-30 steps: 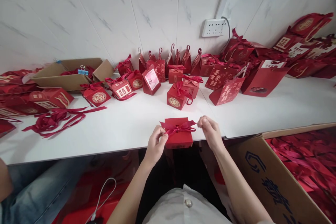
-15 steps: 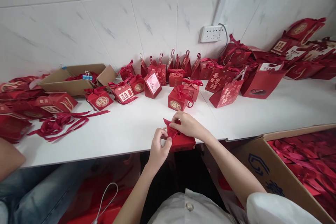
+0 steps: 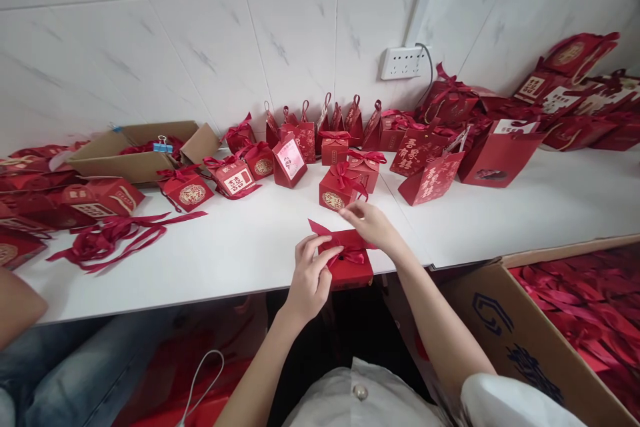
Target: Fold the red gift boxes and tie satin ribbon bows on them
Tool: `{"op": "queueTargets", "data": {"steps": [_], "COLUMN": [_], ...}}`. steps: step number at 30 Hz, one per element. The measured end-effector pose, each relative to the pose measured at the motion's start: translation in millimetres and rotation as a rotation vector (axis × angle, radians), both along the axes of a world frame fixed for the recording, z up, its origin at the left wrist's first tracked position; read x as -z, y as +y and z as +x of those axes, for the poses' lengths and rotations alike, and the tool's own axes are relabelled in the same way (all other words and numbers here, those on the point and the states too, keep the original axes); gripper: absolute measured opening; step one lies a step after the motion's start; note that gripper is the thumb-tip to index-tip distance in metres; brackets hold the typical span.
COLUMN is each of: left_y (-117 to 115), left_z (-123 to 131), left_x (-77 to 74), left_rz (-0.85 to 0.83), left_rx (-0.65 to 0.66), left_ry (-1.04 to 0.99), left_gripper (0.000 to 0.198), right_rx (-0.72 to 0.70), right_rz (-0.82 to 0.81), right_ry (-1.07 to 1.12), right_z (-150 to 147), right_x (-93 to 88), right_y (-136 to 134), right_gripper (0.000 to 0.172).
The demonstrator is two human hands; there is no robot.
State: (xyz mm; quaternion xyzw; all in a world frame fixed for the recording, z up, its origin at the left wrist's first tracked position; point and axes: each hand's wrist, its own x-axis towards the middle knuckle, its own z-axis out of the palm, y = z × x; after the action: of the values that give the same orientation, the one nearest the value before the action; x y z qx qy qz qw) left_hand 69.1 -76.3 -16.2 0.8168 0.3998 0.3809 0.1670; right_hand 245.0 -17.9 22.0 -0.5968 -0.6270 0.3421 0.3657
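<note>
A red gift box point(image 3: 353, 273) lies near the table's front edge, with a dark red ribbon point(image 3: 355, 257) tied in a bow across its top. One pointed ribbon end point(image 3: 319, 228) sticks out at the upper left. My left hand point(image 3: 310, 277) is open, its fingers apart and their tips resting on the ribbon near the knot. My right hand point(image 3: 374, 223) hovers over the box's far right corner, fingers stretched loosely to the left; I see nothing held in it. Just beyond stands a small red box with a bow point(image 3: 336, 192).
Finished-looking red boxes and bags point(image 3: 295, 140) line the wall. A cardboard tray point(image 3: 120, 159) and loose ribbon point(image 3: 113, 240) lie left. A carton point(image 3: 495, 320) full of red ribbons stands right, below the table. Another person's arm point(image 3: 20, 300) shows at the left edge.
My right hand has lifted off the bow and moved up and right. My left hand has gone from a pinch to spread fingers on the ribbon, and the bow looks flatter.
</note>
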Motion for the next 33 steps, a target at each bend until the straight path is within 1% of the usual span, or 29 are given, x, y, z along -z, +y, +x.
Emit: {"op": "queueTargets", "data": {"steps": [2,3,4,6,8,9,11,13,16,18,21,22,24,26,27,28,29,31,33], "left_y": [0,-1,-1,0,0,0,1,1,2,3,7,8,9,10,10,10,10,12,14], "left_z": [0,0,0,1,1,1,1,1,1,0,-1,-1,-2,-4,-5,-5,-6,-6,-7], "left_x": [0.0,0.0,0.0,0.0,0.1,0.1,0.0,-0.7,-4.0,-7.9,-14.3,-16.0,-17.8,-17.8,-17.3,-16.8,-16.3,-15.9,-16.0], "left_rz": [0.012,0.018,0.024,0.029,0.028,0.025,0.020,0.012,0.001,-0.022,-0.088,-0.106,-0.130,-0.151,-0.162,-0.172,-0.181,-0.203,-0.228], "left_rx": [0.004,0.005,0.005,-0.002,-0.010,-0.012,-0.014,-0.008,0.041,0.089,0.124,0.118,0.089,0.061,0.052,0.046,0.042,0.043,0.054], "left_ry": [0.014,0.018,0.021,0.019,0.017,0.016,0.019,0.032,0.086,0.142,0.211,0.220,0.219,0.204,0.195,0.184,0.172,0.143,0.110], "left_gripper": [0.045,0.045,0.044,0.045,0.046,0.046,0.047,0.048,0.051,0.055,0.059,0.059,0.058,0.057,0.057,0.056,0.055,0.054,0.053], "right_rx": [0.071,0.064,0.026,-0.105,-0.217,-0.243,-0.239,-0.196,-0.125,-0.126,-0.179,-0.170,-0.074,0.070,0.116,0.130,0.107,0.029,0.008], "right_rz": [-0.006,-0.052,-0.117,-0.246,-0.305,-0.311,-0.304,-0.279,-0.204,-0.153,-0.107,-0.089,-0.004,0.121,0.162,0.172,0.138,0.022,-0.037], "right_ry": [0.007,0.011,0.027,0.110,0.209,0.242,0.284,0.331,0.380,0.375,0.282,0.229,0.139,0.092,0.072,0.045,0.003,-0.070,-0.085], "right_z": [17,25,32,42,48,49,51,51,45,35,16,10,4,3,5,7,9,12,12], "right_x": [3.7,6.0,8.4,12.9,16.1,16.8,16.3,13.1,5.4,1.5,0.7,1.4,2.6,1.9,0.6,-0.9,-2.5,-3.9,-1.4], "right_y": [-10,-16,-21,-32,-38,-39,-37,-31,-15,-1,18,22,22,10,0,-12,-25,-49,-65], "right_gripper": [0.032,0.035,0.038,0.041,0.040,0.038,0.035,0.033,0.029,0.027,0.023,0.022,0.021,0.026,0.027,0.026,0.027,0.032,0.035]}}
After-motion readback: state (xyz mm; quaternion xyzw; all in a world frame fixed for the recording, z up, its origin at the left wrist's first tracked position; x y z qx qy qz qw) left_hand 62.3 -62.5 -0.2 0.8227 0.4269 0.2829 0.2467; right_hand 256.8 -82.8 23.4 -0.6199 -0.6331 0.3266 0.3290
